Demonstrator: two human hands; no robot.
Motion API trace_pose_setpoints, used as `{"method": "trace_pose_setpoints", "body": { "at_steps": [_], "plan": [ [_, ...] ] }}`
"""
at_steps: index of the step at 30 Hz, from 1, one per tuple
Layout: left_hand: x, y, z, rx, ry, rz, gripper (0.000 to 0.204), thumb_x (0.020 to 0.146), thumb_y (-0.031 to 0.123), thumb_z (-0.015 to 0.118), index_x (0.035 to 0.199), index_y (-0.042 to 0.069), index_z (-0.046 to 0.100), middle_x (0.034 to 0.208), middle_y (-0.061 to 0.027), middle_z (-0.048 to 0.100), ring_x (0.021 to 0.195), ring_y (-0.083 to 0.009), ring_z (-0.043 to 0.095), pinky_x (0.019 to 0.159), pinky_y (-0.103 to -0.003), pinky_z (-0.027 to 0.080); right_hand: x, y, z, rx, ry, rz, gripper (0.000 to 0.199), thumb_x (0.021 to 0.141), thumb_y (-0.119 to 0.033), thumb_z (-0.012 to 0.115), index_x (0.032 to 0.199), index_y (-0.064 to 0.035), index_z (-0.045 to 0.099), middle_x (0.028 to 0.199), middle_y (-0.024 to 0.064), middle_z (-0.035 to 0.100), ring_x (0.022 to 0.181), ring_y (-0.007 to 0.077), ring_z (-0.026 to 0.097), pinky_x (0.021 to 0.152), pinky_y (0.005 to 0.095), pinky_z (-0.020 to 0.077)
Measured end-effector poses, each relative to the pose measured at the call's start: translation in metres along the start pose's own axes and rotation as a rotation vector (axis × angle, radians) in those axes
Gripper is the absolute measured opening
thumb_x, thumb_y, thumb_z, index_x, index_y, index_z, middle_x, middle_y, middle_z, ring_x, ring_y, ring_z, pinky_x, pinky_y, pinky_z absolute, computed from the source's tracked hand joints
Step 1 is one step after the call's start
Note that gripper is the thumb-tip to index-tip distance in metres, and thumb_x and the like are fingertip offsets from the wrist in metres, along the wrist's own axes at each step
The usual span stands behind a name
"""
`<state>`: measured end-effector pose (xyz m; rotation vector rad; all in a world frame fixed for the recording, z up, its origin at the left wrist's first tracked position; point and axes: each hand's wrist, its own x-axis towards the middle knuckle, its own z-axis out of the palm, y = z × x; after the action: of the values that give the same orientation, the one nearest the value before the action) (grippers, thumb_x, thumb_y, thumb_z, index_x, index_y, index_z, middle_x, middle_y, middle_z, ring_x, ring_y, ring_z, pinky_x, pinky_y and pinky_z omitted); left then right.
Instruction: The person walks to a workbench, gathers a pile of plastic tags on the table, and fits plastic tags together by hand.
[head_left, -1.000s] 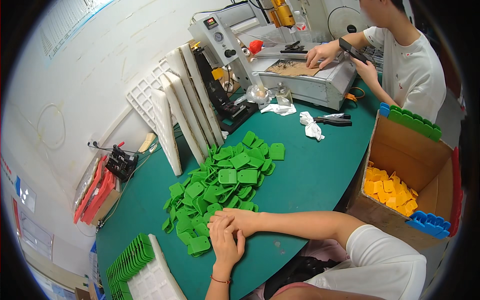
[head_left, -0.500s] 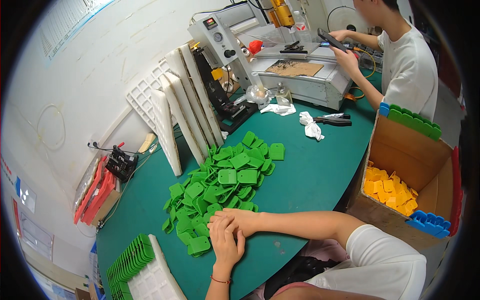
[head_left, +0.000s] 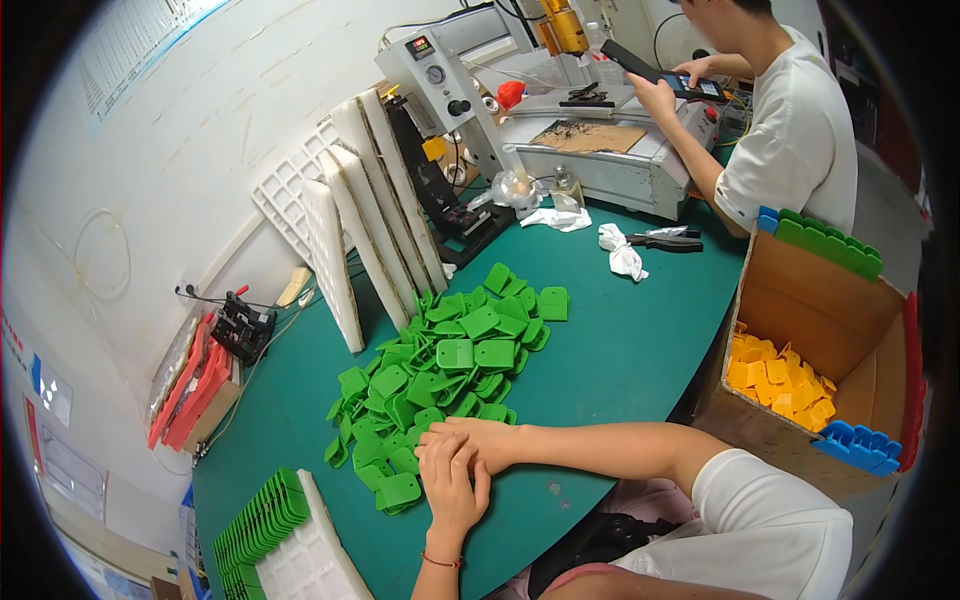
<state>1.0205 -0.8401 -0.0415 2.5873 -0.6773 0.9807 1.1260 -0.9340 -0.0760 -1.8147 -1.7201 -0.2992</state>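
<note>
Both hands (head_left: 462, 455) rest together, fingers flat, touching green plastic pieces (head_left: 440, 385).

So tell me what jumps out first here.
A heap of green plastic pieces sprawls across the middle of the green table, and the left hand and right hand rest together at its near edge. At right, a cardboard box holds yellow pieces.
</note>
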Motion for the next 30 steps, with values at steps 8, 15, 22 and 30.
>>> {"method": "trace_pose_setpoints", "body": {
  "at_steps": [8,15,22,30],
  "plan": [
    [-0.0006,-0.0005,0.0009,0.002,0.010,0.004,0.027,0.074,0.005,0.062,0.099,0.003,0.052,0.114,-0.0140,0.054,0.108,-0.0341,0.049,0.094,-0.046,0.035,-0.0013,0.0021,0.0012,0.005,0.076,-0.065,0.041,0.078,-0.027,0.056,0.113,-0.0078,0.045,0.102,0.0055,0.048,0.094,0.0223,0.047,0.076,0.0344,0.0383],
    [-0.0001,-0.0005,0.0009,-0.006,0.009,-0.001,0.025,0.074,0.005,0.062,0.097,0.003,0.052,0.113,-0.0140,0.054,0.108,-0.0341,0.049,0.094,-0.046,0.035,-0.0018,0.0038,0.0021,-0.029,0.097,-0.094,0.043,0.078,-0.026,0.057,0.115,-0.0076,0.044,0.103,0.0055,0.048,0.094,0.0220,0.047,0.075,0.0341,0.0383],
    [-0.0001,-0.0009,0.0012,-0.018,-0.004,-0.017,0.024,0.074,0.005,0.062,0.095,0.003,0.051,0.113,-0.0140,0.055,0.107,-0.0342,0.050,0.094,-0.046,0.035,-0.0019,0.0042,0.0023,-0.013,0.105,-0.103,0.048,0.078,-0.026,0.058,0.120,-0.0065,0.044,0.105,0.0055,0.048,0.097,0.0221,0.047,0.077,0.0339,0.0386],
    [0.0001,-0.0008,0.0016,-0.026,0.020,-0.004,0.024,0.074,0.005,0.062,0.095,0.003,0.051,0.112,-0.0147,0.055,0.106,-0.0346,0.050,0.094,-0.046,0.035,-0.0035,0.0043,0.0035,-0.001,0.016,-0.035,0.056,0.074,-0.025,0.060,0.123,-0.0055,0.043,0.109,0.0066,0.048,0.100,0.0235,0.046,0.081,0.0350,0.0385]
  ]
}}
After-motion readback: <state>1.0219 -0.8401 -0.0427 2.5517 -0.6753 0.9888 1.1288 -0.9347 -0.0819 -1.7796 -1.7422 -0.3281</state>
